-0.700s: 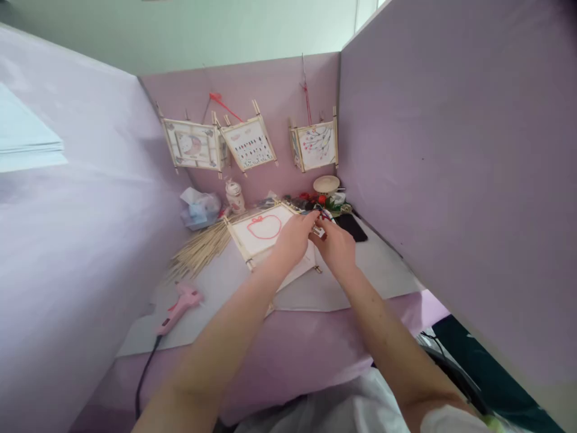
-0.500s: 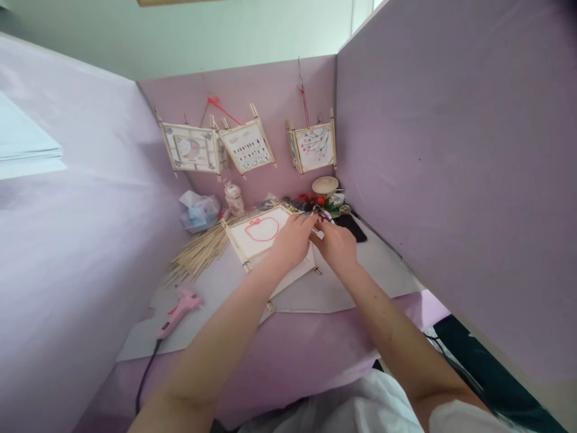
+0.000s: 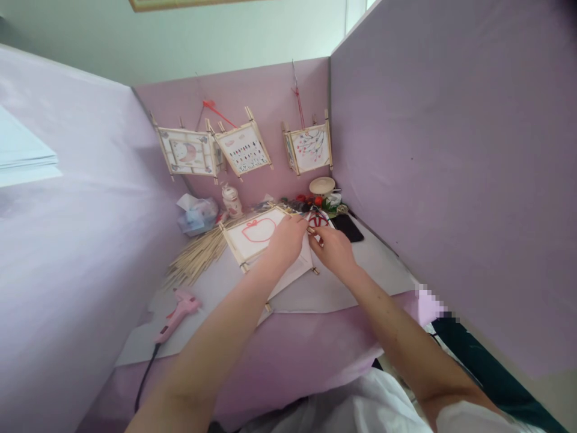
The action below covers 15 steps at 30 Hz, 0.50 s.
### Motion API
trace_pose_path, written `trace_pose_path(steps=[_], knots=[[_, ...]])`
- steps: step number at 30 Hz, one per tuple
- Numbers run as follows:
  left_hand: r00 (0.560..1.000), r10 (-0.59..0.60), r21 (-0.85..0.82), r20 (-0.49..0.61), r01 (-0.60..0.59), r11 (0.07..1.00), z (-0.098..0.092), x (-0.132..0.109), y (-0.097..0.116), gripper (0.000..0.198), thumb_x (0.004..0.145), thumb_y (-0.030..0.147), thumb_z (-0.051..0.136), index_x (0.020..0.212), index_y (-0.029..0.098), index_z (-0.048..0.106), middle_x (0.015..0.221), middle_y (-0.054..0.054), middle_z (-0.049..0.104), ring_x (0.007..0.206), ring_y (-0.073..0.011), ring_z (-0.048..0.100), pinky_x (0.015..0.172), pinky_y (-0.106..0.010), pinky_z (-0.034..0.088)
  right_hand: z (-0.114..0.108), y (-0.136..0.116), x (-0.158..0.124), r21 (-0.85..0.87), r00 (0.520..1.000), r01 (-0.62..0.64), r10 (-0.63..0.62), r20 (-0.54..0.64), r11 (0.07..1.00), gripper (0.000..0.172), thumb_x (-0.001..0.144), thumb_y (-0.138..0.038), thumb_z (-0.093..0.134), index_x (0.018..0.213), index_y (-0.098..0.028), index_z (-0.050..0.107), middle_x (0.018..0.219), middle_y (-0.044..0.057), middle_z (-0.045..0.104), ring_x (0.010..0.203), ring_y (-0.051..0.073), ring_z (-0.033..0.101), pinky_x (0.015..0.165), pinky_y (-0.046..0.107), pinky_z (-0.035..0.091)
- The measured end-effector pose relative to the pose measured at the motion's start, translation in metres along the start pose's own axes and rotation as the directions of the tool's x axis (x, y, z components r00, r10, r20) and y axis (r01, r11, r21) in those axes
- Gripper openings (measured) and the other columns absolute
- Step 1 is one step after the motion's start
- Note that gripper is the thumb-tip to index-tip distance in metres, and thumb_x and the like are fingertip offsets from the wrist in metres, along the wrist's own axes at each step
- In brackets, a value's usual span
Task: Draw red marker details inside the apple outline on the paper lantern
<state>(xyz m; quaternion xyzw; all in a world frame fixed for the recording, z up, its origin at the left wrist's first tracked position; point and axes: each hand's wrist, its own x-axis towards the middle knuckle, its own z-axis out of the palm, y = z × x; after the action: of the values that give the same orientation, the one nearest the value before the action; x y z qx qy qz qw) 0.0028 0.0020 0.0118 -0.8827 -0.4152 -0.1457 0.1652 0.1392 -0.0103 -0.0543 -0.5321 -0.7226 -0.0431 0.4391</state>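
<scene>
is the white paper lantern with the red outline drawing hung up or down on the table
Down: the lantern rests on the pale tabletop, partly hidden by the left hand, while three similar lanterns hang behind.

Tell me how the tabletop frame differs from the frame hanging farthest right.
The tabletop frame sits on the table; the right hanging frame hangs by a red cord. The tabletop frame bears a red outline; the right hanging frame, multicoloured branching marks. Both have white panels edged with sticks.

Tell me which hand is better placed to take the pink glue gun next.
Left, probably: the left hand is nearer the pink glue gun, while the right hand is farther off, with the left forearm in between.
</scene>
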Motion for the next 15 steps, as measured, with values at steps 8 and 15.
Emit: trace_pose_path(steps=[8, 15], knots=[[1.0, -0.016, 0.018, 0.023, 0.015, 1.0, -0.003, 0.0, 0.005, 0.026, 0.085, 0.012, 0.042, 0.101, 0.014, 0.063, 0.099, -0.008, 0.064, 0.091, -0.0213, 0.055, 0.086, -0.034, 0.042, 0.021, -0.016, -0.033, 0.461, 0.973, 0.076, 0.035, -0.227, 0.884, 0.016, 0.088, -0.025, 0.047, 0.093, -0.02, 0.062, 0.107, 0.01, 0.058, 0.093, 0.017, 0.058, 0.072, 0.028, 0.048], [0.999, -0.046, 0.007, 0.011, 0.046, 0.999, -0.004, -0.003, 0.003, 0.029, 0.084, 0.009, 0.041, 0.103, 0.014, 0.063, 0.099, -0.008, 0.064, 0.091, -0.0212, 0.054, 0.086, -0.033, 0.042, 0.024, -0.024, -0.028, 0.887, 0.887, -0.355, 0.405, 0.22, 0.294, 0.018, 0.081, -0.039, 0.054, 0.078, -0.021, 0.056, 0.069, -0.002, 0.055, 0.052, 0.007, 0.045, 0.043, 0.02, 0.033]])
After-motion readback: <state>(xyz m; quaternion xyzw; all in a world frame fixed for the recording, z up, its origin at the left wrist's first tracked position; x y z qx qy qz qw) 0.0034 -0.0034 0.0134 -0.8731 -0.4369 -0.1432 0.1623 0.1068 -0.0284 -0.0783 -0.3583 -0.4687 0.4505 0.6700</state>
